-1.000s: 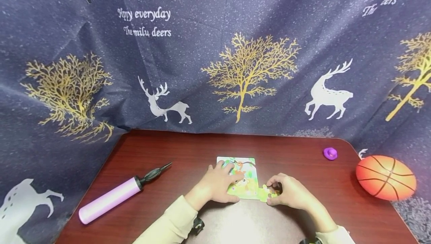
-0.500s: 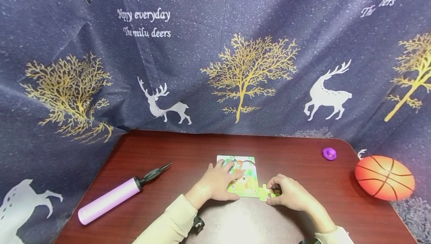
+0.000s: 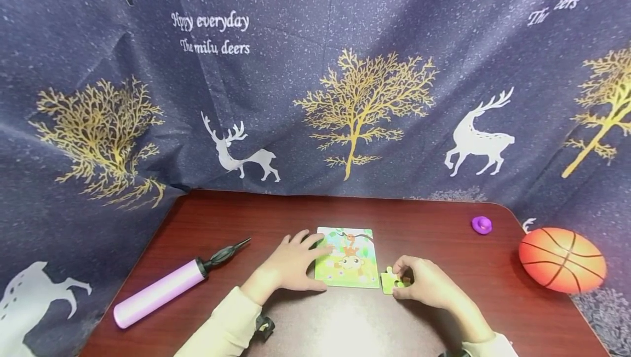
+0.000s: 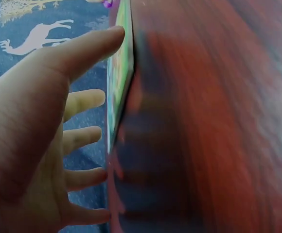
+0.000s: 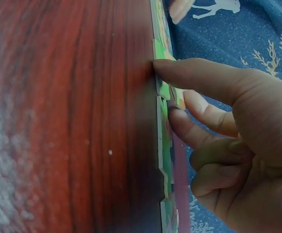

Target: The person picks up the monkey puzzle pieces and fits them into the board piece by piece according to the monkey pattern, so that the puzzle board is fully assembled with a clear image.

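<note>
A flat picture card with a monkey hanging from a branch lies mid-table. Around its left edge my left hand is spread, thumb low and fingers apart, gripping nothing. In the left wrist view, thumb and fingers reach toward the card's edge. Just right of the card, my right hand pinches a green jigsaw puzzle piece between thumb and fingers, close on the tabletop. The right wrist view shows the thumb at the piece's edge, with several green pieces in a row along the table.
A pink hand pump with a black nozzle lies at the left. Toward the back right sits a small purple hat. An orange basketball is at the table's right edge. A dark blue printed cloth hangs behind the table.
My left hand has lifted off the card and moved left, uncovering the monkey picture. The right hand and its puzzle piece have shifted slightly right, leaving a small gap beside the card.
</note>
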Motion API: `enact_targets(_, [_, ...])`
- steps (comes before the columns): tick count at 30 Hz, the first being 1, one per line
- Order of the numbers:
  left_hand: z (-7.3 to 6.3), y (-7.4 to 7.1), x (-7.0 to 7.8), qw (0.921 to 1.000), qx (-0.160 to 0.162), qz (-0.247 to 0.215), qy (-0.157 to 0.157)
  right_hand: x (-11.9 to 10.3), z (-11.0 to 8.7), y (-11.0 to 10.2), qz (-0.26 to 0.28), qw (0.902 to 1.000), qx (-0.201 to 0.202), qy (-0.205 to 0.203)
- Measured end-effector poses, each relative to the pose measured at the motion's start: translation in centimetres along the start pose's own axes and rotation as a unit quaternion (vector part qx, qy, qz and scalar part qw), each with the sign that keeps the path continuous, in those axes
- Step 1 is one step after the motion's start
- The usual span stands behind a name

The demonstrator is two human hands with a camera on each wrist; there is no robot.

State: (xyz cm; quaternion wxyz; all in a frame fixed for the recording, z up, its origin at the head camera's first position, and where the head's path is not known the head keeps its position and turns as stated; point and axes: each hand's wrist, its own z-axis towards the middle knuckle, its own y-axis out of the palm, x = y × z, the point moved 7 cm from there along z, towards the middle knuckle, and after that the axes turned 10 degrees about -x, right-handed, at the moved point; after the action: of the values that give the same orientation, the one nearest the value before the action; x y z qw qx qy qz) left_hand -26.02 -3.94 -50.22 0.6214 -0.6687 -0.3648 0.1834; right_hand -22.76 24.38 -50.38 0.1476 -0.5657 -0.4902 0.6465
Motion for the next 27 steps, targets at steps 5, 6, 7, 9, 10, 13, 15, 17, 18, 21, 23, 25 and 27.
enact_targets(5, [-0.3,0.7,-0.9,0.9994,-0.022,-0.021,-0.016,0.1,0.0,0.0,0.031,0.9994,-0.004,-0.016])
enact_targets(6, [-0.3,0.8,-1.0,0.9993,-0.022,-0.024,-0.017,0.2,0.0,0.0,0.035,0.9992,-0.001,-0.02])
enact_targets(7, [-0.4,0.8,-1.0,0.9993,-0.022,-0.026,-0.017,0.2,0.0,-0.1,0.039,0.999,0.002,-0.023])
enact_targets(9, [-0.4,0.7,-1.0,0.9992,-0.022,-0.029,-0.017,0.2,0.0,-0.2,0.049,0.9984,0.01,-0.027])
enact_targets(10, [-0.4,0.7,-1.0,0.9992,-0.021,-0.03,-0.018,0.2,0.0,-0.2,0.057,0.9979,0.012,-0.026])
enact_targets(13, [-0.3,0.6,-1.1,0.9991,-0.02,-0.031,-0.021,0.3,0.2,-0.2,0.104,0.9943,0.014,-0.02])
enact_targets(15, [-0.3,0.6,-1.1,0.9989,-0.022,-0.032,-0.024,0.4,0.3,-0.2,0.148,0.9889,0.011,-0.012])
enact_targets(17, [-0.2,0.6,-1.1,0.9988,-0.025,-0.033,-0.027,0.4,0.5,-0.2,0.18,0.9836,0.012,-0.004])
enact_targets(18, [-0.2,0.6,-1.1,0.9987,-0.026,-0.034,-0.028,0.3,0.6,-0.2,0.189,0.9819,0.014,-0.002])
enact_targets(21, [-0.2,0.6,-1.1,0.9986,-0.026,-0.036,-0.03,0.0,0.9,-0.1,0.206,0.9784,0.021,0.008])
enact_targets(23, [-0.2,0.7,-1.1,0.9986,-0.025,-0.037,-0.03,-0.3,1.3,0.0,0.21,0.9773,0.025,0.014])
enact_targets(25, [-0.1,0.8,-1.2,0.9986,-0.023,-0.038,-0.03,-0.8,1.8,0.3,0.211,0.9769,0.026,0.019])
enact_targets(27, [-0.1,0.8,-1.2,0.9985,-0.023,-0.039,-0.03,-1.4,2.4,0.7,0.207,0.9776,0.029,0.02])
